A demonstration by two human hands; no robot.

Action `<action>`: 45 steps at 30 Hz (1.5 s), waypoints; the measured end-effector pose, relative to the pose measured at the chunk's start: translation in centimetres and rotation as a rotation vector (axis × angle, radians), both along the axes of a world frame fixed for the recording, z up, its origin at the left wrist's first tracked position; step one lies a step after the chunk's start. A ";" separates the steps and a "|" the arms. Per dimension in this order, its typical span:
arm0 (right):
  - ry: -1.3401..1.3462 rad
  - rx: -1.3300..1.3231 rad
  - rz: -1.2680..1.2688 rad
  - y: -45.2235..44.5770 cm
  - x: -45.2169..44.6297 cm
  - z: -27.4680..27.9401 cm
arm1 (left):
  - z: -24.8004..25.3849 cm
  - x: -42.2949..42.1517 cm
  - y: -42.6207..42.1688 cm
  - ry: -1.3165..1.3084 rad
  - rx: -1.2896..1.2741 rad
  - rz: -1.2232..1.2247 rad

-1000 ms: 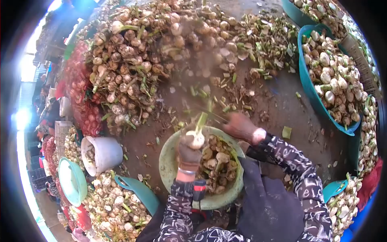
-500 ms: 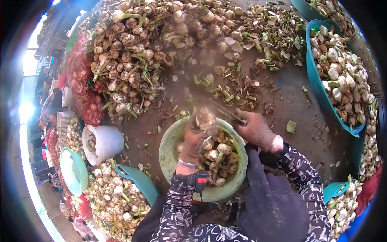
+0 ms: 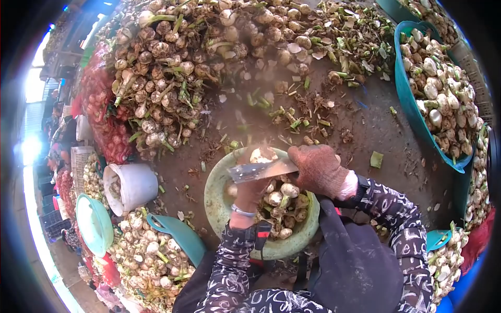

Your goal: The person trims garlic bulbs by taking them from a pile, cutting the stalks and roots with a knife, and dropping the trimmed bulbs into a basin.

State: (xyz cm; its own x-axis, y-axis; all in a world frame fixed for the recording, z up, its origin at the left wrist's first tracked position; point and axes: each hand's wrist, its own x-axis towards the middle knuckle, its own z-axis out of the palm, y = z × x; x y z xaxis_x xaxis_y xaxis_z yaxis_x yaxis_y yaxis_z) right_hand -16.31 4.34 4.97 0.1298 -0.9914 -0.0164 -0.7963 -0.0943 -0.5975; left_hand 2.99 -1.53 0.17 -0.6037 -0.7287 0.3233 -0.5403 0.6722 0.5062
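Over a pale green basin (image 3: 215,201), my left hand (image 3: 250,195) in a brown glove is closed round a garlic bulb (image 3: 263,154), whose pale top shows beyond the blade. My right hand (image 3: 319,168), also gloved, grips a knife (image 3: 265,170). The wide, dirty blade points left, crossing above my left fingers and hiding part of them and of the bulb. Whether the edge touches the bulb I cannot tell. Several trimmed garlic bulbs (image 3: 288,199) lie in the basin below.
A big heap of untrimmed garlic (image 3: 162,78) rises at the back left, with cut stalks (image 3: 360,41) at the back right. A full teal tub (image 3: 406,109) stands right. At left are a white bucket (image 3: 138,185), a red net sack (image 3: 112,135) and another teal tub (image 3: 180,235).
My right hand has moved slightly left and up, swinging the blade from pointing away at the bulb's right to lying across in front of it. My left hand still holds the bulb.
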 end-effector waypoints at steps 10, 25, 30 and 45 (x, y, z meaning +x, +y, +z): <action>0.363 0.339 -0.224 -2.2 -6.0 -7.5 | 6.5 -1.3 2.7 0.589 0.957 0.048; -0.051 0.534 -0.476 3.8 -5.7 -10.7 | -4.5 16.2 -19.3 -0.458 0.290 0.746; -0.083 0.628 -0.480 2.4 -5.2 -8.8 | -10.0 17.0 -23.8 -0.633 0.397 0.684; -0.065 0.528 -0.371 3.1 -3.2 -9.5 | -3.7 21.0 -12.5 0.218 1.181 0.819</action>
